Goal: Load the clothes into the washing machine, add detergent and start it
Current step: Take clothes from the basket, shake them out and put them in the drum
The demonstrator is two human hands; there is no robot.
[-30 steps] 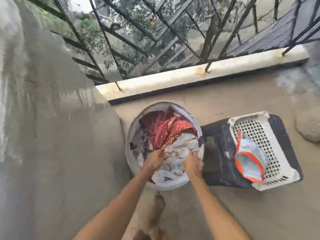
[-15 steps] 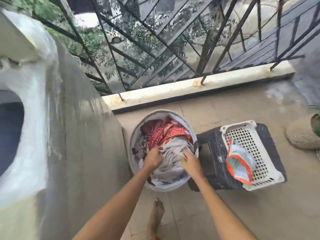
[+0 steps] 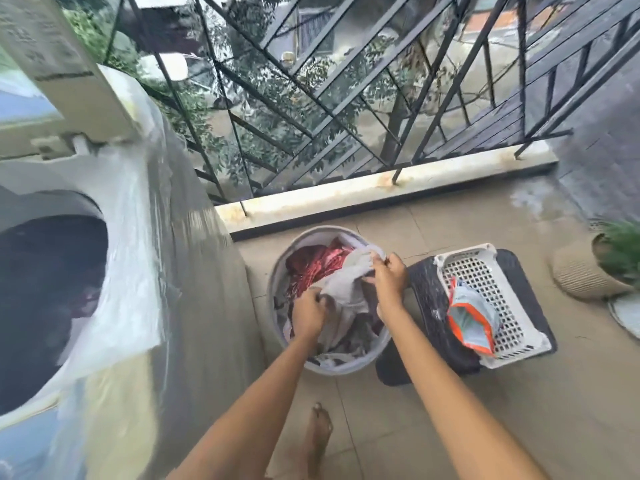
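Both hands are closed on the same pale grey garment, which lies bunched on top of the pile in the round laundry basket. The left hand has its fingers curled into the near edge of the cloth, low in the basket, while the right hand pinches the far edge up by the basket's rim, so the fabric stretches between the two. Just beyond the grip, deeper in the basket, sits a red patterned cloth, and darker and pale pieces are heaped under and below the hands. To the right of the right hand, close beside the basket, a dark stool carries a white perforated crate, and in the crate lies an orange-edged detergent pouch. Further right stands a woven planter with green leaves. Well to the left of the left hand rises the washing machine, its lid raised and its dark drum opening showing; what lies inside is too dim to tell. Below the grip a bare foot rests on the tiled floor, and past the basket a stained ledge bears a black railing.
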